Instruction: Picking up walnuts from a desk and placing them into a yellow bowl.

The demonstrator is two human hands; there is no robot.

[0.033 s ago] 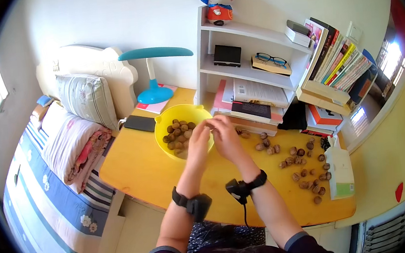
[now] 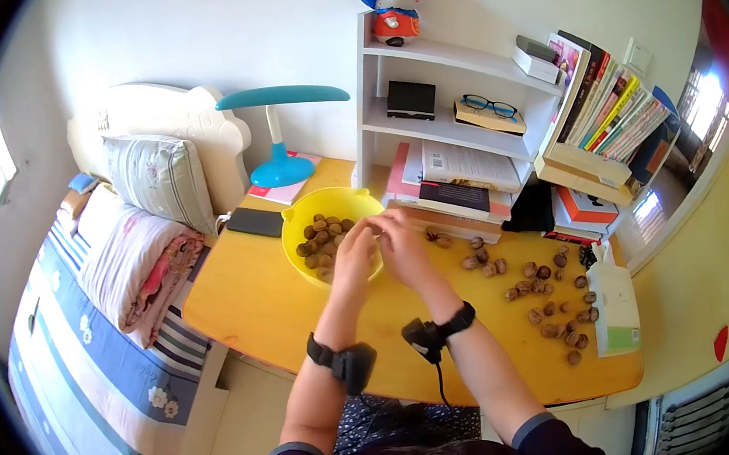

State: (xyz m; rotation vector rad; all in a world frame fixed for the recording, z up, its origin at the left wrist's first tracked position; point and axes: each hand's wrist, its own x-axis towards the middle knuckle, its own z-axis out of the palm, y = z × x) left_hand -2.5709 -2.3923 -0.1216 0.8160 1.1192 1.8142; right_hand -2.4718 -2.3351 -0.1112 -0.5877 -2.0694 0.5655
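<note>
Currently, our left grip and right grip come together at the fingertips, curled nearly closed, over the right side of a yellow basin; whether a walnut sits between them, we cannot tell. Brown walnuts lie inside the basin, while loose walnuts dot the right of the yellow-brown desk, near a white-and-green package. We judge each nut light, its wrinkled shell stiff and hardly slippery, though apt to roll and likely to crack under hard force. Thumb and fingertips across its widest part should give us the surest hold.
</note>
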